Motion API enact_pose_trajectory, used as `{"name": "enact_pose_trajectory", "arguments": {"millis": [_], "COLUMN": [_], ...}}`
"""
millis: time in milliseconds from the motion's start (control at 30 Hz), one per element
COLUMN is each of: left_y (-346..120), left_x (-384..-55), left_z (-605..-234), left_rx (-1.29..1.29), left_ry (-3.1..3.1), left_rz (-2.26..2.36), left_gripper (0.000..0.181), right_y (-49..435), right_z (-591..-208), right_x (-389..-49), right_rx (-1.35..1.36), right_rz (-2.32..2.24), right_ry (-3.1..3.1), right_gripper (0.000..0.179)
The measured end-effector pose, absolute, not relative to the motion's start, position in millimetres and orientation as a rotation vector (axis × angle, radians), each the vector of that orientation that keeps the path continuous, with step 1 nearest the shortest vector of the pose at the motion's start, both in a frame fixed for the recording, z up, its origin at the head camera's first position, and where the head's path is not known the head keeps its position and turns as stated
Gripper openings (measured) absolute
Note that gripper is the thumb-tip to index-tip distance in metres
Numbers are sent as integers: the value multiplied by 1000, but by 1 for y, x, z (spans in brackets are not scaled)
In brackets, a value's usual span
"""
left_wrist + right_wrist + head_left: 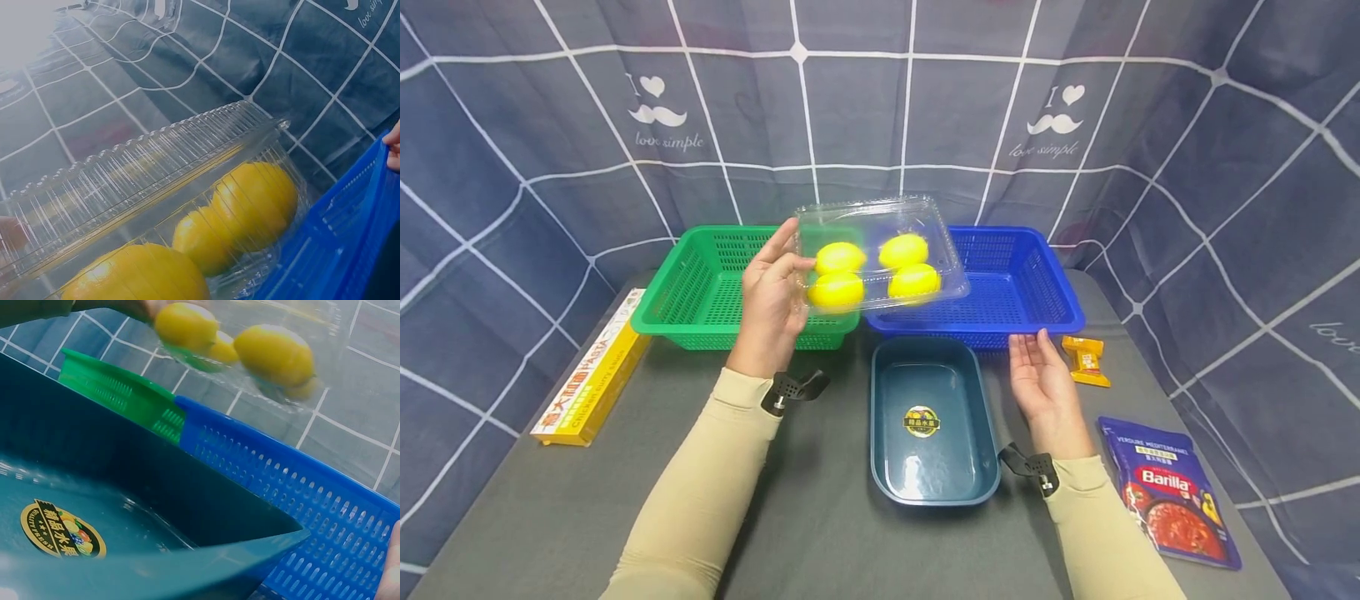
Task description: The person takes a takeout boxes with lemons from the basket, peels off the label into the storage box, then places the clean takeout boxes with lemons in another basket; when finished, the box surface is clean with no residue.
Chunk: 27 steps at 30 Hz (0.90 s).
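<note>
My left hand (772, 296) grips the left end of a clear plastic clamshell box (880, 221), held tilted above the two baskets. Several yellow lemons (839, 258) lie inside it, also visible through the ribbed plastic in the left wrist view. Below the box are a green basket (651, 317) on the left and a blue basket (1071, 312) on the right. With its palm turned up and fingers fairly straight, my right hand (1045, 383) touches the front rim of the blue basket. Only a sliver of that hand shows in the right wrist view.
A dark teal tray (934, 467) with a round label stands in front of the blue basket. A yellow pasta box (591, 375) lies at far left. On the right are a small orange packet (1085, 360) and a purple Barilla pouch (1172, 492). A gridded curtain (865, 108) surrounds the table.
</note>
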<state>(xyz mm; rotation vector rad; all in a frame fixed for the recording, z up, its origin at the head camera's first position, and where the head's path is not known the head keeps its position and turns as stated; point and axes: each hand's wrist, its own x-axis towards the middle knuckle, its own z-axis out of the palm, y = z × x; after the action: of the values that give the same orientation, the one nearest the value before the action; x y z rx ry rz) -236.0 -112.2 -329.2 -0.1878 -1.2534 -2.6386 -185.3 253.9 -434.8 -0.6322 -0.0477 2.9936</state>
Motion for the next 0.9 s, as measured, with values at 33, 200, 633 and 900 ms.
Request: {"name": "enact_pose_trajectory", "arguments": {"millis": [33,200,633,900], "left_y": [-108,-91,-74,-60], "left_x": [-238,-245,-260,-270], "left_z": [-328,-326,-322,-326], "left_rx": [-193,-206,-156,-107], "left_ry": [-1250,-1252,-1305,-1372], "left_rz": [-2637,-2642,-2611,-2580], "left_gripper": [67,66,62,59], "right_y": [254,253,253,253], "right_z": [-435,-435,-436,-435], "right_x": [-185,-185,-186,-187], "right_rx": [-624,-612,-605,-653], "right_rz": [2994,2999,2992,2977], "right_ry": [-52,-49,-66,-59], "right_gripper": [8,8,8,7]}}
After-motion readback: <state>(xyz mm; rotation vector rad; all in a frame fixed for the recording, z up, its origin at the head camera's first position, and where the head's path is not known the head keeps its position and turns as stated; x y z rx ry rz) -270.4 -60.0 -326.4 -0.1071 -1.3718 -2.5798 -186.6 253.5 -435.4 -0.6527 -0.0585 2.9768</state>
